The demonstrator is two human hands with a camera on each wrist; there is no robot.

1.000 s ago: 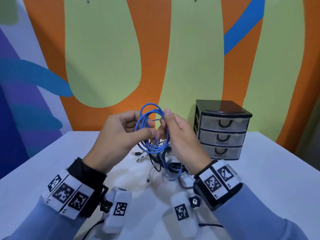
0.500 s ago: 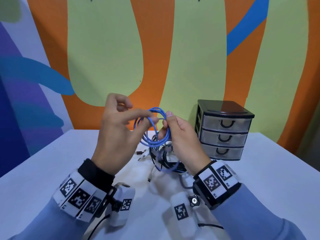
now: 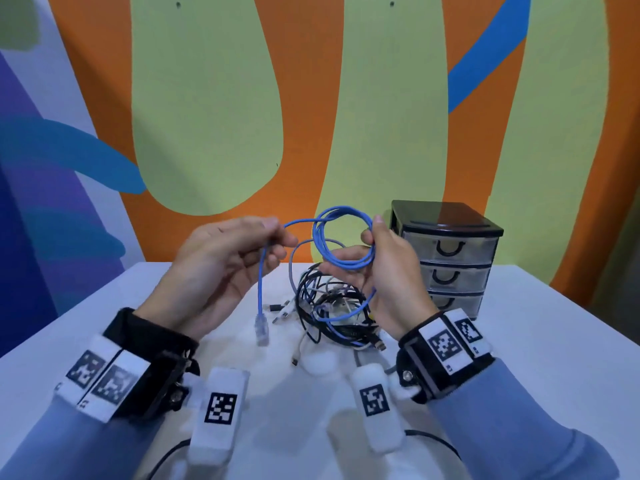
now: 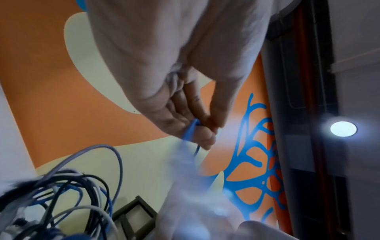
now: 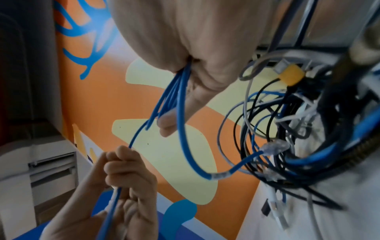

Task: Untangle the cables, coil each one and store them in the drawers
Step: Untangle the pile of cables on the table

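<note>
A blue network cable [image 3: 341,237] is partly wound into a small coil held up above the table. My right hand [image 3: 377,258] grips the coil's loops [image 5: 174,91] between thumb and fingers. My left hand [image 3: 239,254] pinches the cable's loose end [image 4: 192,128], and its clear plug [image 3: 261,329] dangles below toward the table. The cable's other end runs down into a tangle of black, grey and blue cables [image 3: 332,306] lying on the white table. A small black drawer unit [image 3: 446,258] with three clear drawers, all shut, stands right of my hands.
The white table [image 3: 554,358] meets a painted orange and green wall [image 3: 207,116] just behind the pile. A yellow-booted plug [image 5: 292,76] sits in the tangle. Loose USB ends [image 3: 277,308] lie at the pile's left edge.
My hands have drawn apart: the left hand moved left, pulling a length of blue cable out with its plug now hanging free. The right hand keeps the coil and has shifted right.
</note>
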